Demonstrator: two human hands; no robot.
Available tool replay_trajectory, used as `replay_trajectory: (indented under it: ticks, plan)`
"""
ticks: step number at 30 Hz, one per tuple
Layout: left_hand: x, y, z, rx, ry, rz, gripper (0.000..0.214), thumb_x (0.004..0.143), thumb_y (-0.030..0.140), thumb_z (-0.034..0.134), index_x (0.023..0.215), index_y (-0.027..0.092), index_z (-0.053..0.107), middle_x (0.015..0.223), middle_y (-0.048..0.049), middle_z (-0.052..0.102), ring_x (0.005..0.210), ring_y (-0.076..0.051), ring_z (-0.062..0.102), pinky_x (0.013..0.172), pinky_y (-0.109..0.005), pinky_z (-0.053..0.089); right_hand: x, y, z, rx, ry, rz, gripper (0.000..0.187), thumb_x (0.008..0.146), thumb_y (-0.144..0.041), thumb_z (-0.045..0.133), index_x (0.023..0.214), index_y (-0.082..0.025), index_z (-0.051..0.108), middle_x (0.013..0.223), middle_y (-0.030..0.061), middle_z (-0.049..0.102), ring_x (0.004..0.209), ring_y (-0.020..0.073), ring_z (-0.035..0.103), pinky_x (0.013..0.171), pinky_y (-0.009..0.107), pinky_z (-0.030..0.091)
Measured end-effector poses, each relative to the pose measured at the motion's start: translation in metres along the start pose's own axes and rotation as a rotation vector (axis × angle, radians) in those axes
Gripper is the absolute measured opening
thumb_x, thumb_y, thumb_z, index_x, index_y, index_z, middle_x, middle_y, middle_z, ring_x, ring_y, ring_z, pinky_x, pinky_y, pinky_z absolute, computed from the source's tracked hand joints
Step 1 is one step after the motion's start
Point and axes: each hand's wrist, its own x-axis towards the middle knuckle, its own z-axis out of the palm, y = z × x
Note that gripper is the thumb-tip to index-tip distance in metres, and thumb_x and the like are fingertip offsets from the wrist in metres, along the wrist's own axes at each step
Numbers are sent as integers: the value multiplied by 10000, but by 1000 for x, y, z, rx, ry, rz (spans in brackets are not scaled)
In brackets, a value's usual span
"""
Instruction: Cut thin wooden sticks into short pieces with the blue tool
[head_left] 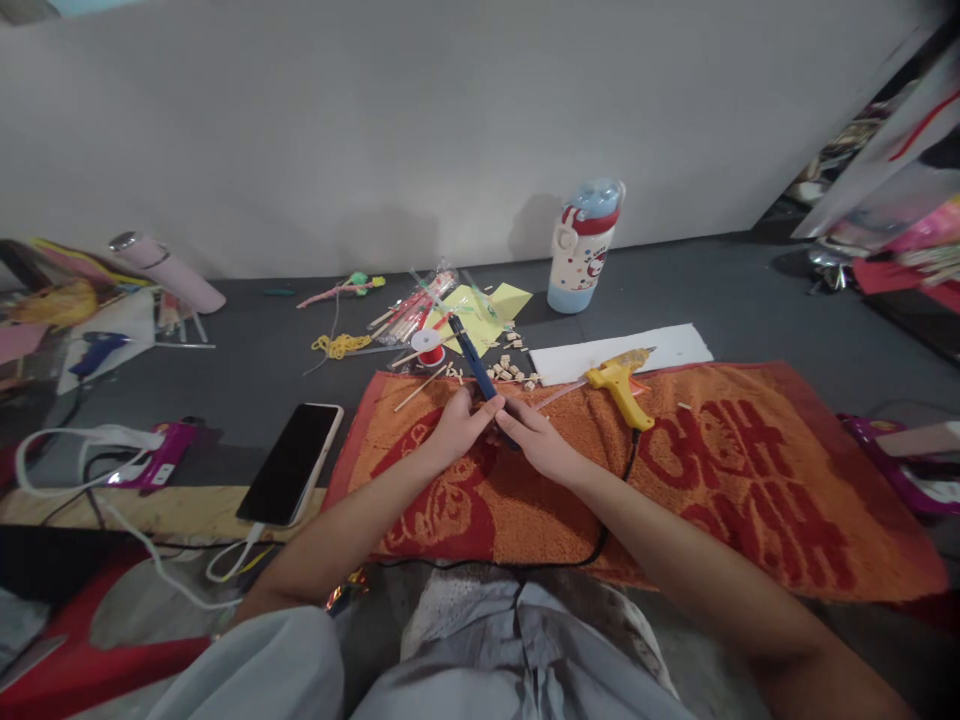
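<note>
My left hand (459,428) and my right hand (538,440) meet over the far edge of an orange and red towel (750,470). My right hand is closed around the handle of a dark blue tool (472,362) that points away from me. My left hand's fingers pinch together at the tool's handle, holding something too small to make out. A yellow glue gun (619,385) lies on the towel just right of my hands, its black cord running toward me. Small wooden pieces (511,366) and thin sticks (420,388) lie beyond the tool's tip.
A phone (291,462) on a white cable lies left of the towel. A white sheet (622,352), yellow paper (487,305), a red spool (429,345), a packet of sticks (416,300), yellow string (339,345) and a water bottle (583,245) sit beyond. A pink flask (166,270) lies far left.
</note>
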Motion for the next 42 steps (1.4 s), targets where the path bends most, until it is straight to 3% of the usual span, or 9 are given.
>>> replay_trajectory:
  ticks: [12, 42]
  plan:
    - [-1, -2, 1, -44, -97, -70, 548, 675, 609, 701, 901, 164, 473, 676, 40, 535, 434, -88, 516, 407, -246, 457, -2, 4, -1, -10, -13, 20, 467, 873, -580, 494, 1113, -188, 572, 859, 42, 614, 793, 197, 557, 747, 352, 500]
    - [3, 1, 4, -108, -147, -107, 527, 691, 645, 667, 795, 182, 437, 479, 80, 490, 367, -90, 489, 390, -224, 415, 2, -1, 6, 78, 14, 63, 503, 819, -669, 511, 1016, -213, 586, 715, 12, 587, 642, 172, 548, 603, 328, 478]
